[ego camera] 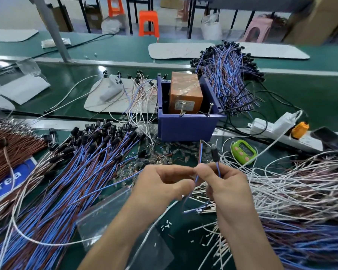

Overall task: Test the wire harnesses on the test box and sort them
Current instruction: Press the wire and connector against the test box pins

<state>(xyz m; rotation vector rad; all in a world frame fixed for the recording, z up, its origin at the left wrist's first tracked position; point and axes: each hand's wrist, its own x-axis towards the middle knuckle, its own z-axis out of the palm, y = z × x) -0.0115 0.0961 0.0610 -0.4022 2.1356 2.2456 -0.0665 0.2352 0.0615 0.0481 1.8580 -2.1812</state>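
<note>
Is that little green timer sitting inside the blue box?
No, the green timer lies outside the blue box, off to its right among loose white wires.

A blue-and-brown wire harness (201,152) stands upright just before the blue test box (185,125).

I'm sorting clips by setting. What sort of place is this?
Probably a factory workbench for wire assembly and testing. Heaps of blue and brown wires cover the green bench, a blue box holding an orange block stands mid-table, and the left hand and right hand pinch a blue wire.
</note>
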